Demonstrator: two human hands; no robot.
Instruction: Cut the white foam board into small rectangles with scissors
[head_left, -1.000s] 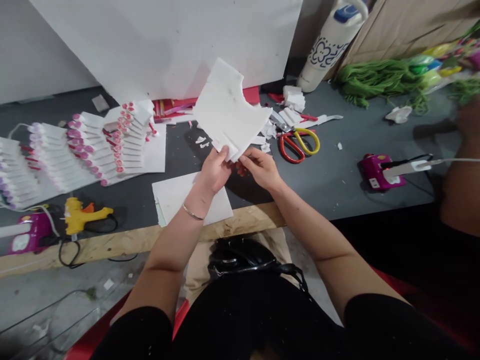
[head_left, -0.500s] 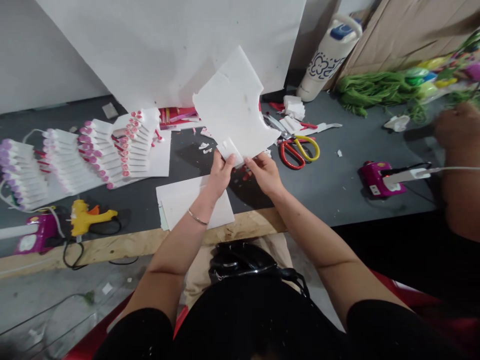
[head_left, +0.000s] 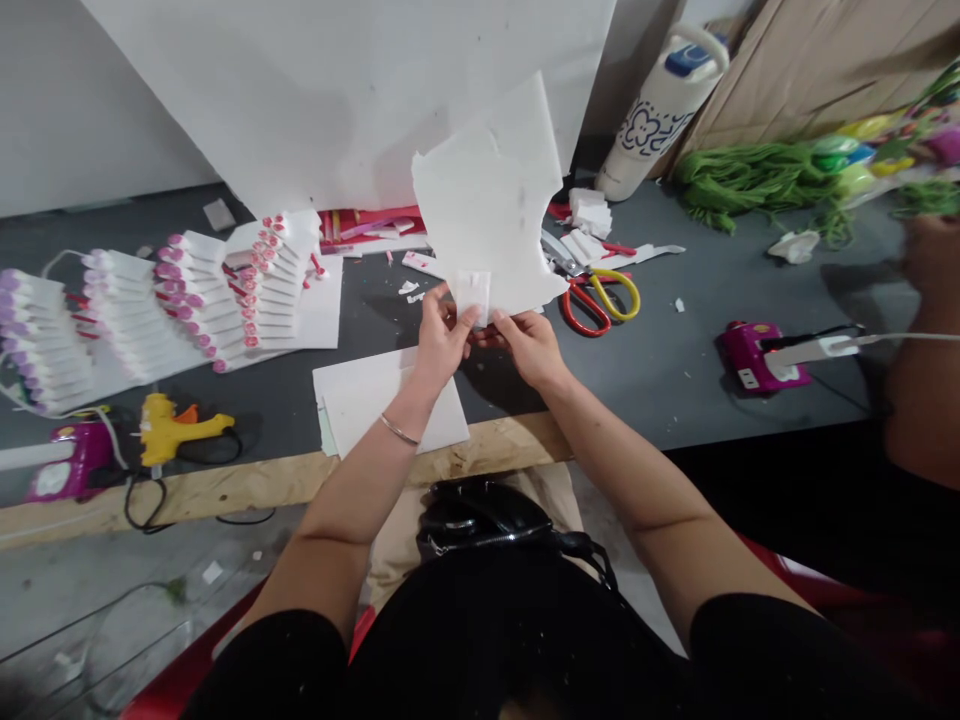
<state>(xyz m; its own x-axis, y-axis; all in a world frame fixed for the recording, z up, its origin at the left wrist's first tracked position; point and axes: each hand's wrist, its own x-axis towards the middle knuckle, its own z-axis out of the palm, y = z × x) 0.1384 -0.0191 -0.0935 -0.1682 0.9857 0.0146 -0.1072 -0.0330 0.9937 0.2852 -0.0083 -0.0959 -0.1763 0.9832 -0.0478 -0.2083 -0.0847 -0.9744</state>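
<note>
At six o'clock from the hands, a black zippered bag [head_left: 487,520] sits by the person's lap. The left hand [head_left: 442,335] pinches a small white rectangular piece [head_left: 473,292] over the lower end of a notched white sheet [head_left: 487,190], thumb on top; the right hand [head_left: 531,345] pinches that sheet's bottom edge. The sheet spreads toward twelve. A yellow glue gun [head_left: 176,428] is between eight and nine, red-and-yellow-handled scissors [head_left: 576,270] lie between two and three, a white patterned bottle [head_left: 649,120] at one.
</note>
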